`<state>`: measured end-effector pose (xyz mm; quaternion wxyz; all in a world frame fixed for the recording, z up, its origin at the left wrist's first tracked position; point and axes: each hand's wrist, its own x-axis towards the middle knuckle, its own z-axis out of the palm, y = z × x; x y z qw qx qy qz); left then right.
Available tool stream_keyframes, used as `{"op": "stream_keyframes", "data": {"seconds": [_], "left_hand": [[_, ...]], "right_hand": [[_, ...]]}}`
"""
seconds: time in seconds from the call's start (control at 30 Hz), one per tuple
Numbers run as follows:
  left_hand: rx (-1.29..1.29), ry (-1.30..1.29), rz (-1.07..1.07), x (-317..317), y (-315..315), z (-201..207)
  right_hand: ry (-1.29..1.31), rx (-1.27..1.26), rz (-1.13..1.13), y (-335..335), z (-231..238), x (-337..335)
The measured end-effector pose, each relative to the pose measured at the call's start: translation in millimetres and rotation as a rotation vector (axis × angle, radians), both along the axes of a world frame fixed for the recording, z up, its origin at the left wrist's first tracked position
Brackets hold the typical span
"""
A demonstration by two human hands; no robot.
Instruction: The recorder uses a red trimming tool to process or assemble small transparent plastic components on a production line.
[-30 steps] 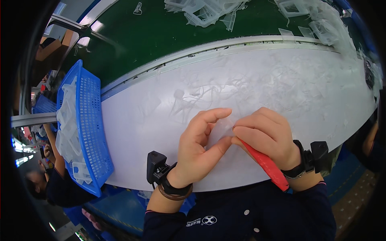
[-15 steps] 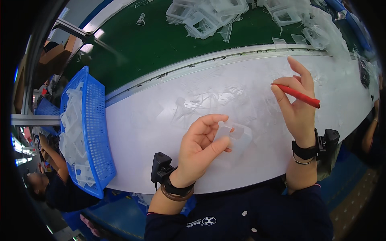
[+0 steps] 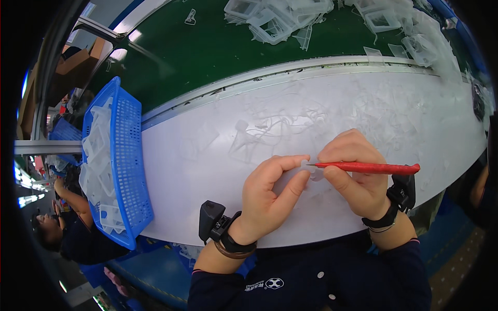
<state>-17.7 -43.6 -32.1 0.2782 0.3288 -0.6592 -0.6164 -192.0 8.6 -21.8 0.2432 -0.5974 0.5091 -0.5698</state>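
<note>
My left hand (image 3: 270,194) is closed on a small translucent plastic part (image 3: 315,175), pinched between thumb and fingers over the white table. Much of the part is hidden by both hands. My right hand (image 3: 360,186) grips a thin red-handled trimming knife (image 3: 381,168) like a pen, its handle pointing right. The knife's fine dark tip reaches the upper edge of the part, close to my left fingertips; whether it cuts into the plastic I cannot tell. The two hands nearly meet around the part.
At the left stands a blue perforated basket (image 3: 127,160) holding several translucent parts. Clear plastic scraps (image 3: 270,124) lie on the white table (image 3: 181,207). Beyond its metal edge, a green surface (image 3: 192,62) carries piled clear plastic frames (image 3: 272,23). A co-worker (image 3: 78,223) is at far left.
My right hand has come down and left, bringing the knife from well apart to the plastic part. The left hand has shifted slightly right, still gripping the part.
</note>
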Motion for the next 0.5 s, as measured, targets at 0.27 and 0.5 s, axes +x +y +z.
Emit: {"op": "stream_keyframes", "data": {"seconds": [0.27, 0.5], "left_hand": [[-0.254, -0.064, 0.089, -5, -2, -2], [-0.505, -0.120, 0.102, -7, -4, 2]], "right_hand": [[0.133, -0.037, 0.003, -3, -1, 1], [0.584, -0.336, -0.094, -2, -12, 9]]}}
